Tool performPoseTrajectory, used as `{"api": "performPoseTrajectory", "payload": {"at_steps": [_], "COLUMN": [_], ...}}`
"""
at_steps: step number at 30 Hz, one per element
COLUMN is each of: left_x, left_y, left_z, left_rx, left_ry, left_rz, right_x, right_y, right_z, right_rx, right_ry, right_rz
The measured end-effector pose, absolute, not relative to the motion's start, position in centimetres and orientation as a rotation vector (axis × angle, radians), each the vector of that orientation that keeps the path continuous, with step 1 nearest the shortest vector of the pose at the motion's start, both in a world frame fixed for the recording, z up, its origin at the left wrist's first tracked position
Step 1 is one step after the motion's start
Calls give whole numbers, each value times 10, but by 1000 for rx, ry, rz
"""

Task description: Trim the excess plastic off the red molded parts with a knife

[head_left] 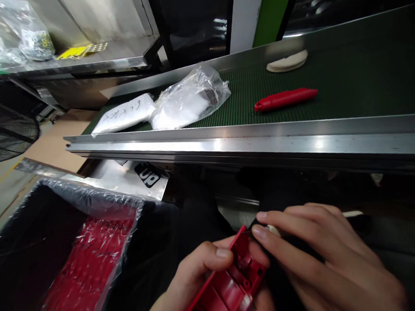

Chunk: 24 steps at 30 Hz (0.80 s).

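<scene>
My left hand (196,278) grips a red moulded plastic part (226,286) with ribs on its inner side, low in the middle of the view. My right hand (327,259) lies over the part's upper end, its fingertips pressing a small pale object (275,231) against the red edge. Both hands are close to my body, below the conveyor's steel rail.
A green conveyor belt (353,84) carries a red handle-like part (285,99), a beige pad (287,62) and two clear plastic bags (187,101). A bin lined with plastic film (87,200) at lower left holds several red parts (86,265). A steel shelf stands behind.
</scene>
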State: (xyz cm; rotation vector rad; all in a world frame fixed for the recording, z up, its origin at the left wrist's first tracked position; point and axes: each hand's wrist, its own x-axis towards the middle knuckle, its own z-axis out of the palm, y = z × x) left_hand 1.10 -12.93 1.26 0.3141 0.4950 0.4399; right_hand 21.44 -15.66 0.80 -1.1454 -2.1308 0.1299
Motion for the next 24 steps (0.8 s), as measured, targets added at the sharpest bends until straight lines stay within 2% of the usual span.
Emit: {"api": "performPoseTrajectory", "payload": {"at_steps": [8,15,20,24], "left_x": [13,25,20,13], "left_y": [-127,-129,-125,-121], "left_z": [6,-17,-7,6], "left_rx": [278,226,168,65], "left_ry": [428,363,363,544], "left_rz": [387,452,381,391], "right_x": [229,227,228,223], "right_y": [-151,-152,-154,-155], "right_z": [2,2,1,-2], "right_rx": [-1070,-1132,-1134,-1169], "right_ry": [-2305,-2232,-2255,-2166], "right_rz": [18,59,46,-5]}}
